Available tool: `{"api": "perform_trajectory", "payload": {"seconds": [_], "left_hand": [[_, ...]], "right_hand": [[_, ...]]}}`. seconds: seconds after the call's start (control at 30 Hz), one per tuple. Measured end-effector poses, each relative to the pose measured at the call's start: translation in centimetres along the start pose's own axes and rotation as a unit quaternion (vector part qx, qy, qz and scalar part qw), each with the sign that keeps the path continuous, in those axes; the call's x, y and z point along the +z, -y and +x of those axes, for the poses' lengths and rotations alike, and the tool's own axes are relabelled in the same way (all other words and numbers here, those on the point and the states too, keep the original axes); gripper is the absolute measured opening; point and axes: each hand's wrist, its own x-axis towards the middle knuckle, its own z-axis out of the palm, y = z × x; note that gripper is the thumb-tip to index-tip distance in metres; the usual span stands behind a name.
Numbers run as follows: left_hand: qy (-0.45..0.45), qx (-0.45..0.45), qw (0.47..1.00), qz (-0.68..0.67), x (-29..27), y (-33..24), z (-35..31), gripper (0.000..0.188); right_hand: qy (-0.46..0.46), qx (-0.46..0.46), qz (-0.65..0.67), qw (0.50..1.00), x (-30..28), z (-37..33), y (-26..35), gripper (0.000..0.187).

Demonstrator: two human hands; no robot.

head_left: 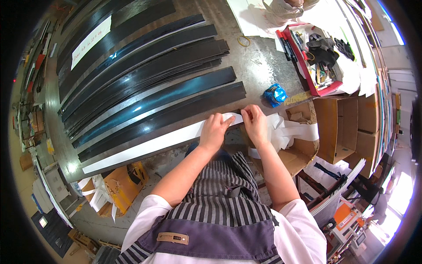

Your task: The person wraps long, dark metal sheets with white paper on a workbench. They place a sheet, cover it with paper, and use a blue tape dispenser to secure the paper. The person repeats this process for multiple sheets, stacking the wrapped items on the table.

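Note:
A long white strip (154, 147) runs along the near edge of the metal table, with a dark edge showing beneath it. My left hand (214, 131) is closed on its right part, thumb and fingers pressed together. At the strip's right end, my right hand (256, 126) pinches the tip, its fingertips close to the left thumb. Between the hands the white strip bows up slightly. What exactly lies between the right fingertips is too small to make out. Beyond the hands lies a glossy black strip (176, 119), one of several rows of black strips (145, 68).
A cardboard box (303, 152) with crumpled white strips (285, 132) stands right of my right hand. A blue roll (275, 95) sits near the table's right edge. Behind it is a red tray (325, 90) of pens and tools. Another box (125, 187) stands below the table's left.

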Motion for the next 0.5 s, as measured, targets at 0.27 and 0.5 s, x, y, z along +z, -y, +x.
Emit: {"api": "perform_trajectory", "payload": {"seconds": [0.27, 0.5], "left_hand": [[-0.063, -0.010, 0.994, -0.088, 1.1, -0.4, 1.3, 0.057], [-0.051, 0.037, 0.995, -0.073, 1.0, 0.9, 1.7, 0.009]], "right_hand": [[0.023, 0.013, -0.146, 0.989, 0.6, 1.6, -0.6, 0.020], [0.005, 0.015, -0.152, 0.988, 0.8, 1.4, -0.6, 0.019]]}}
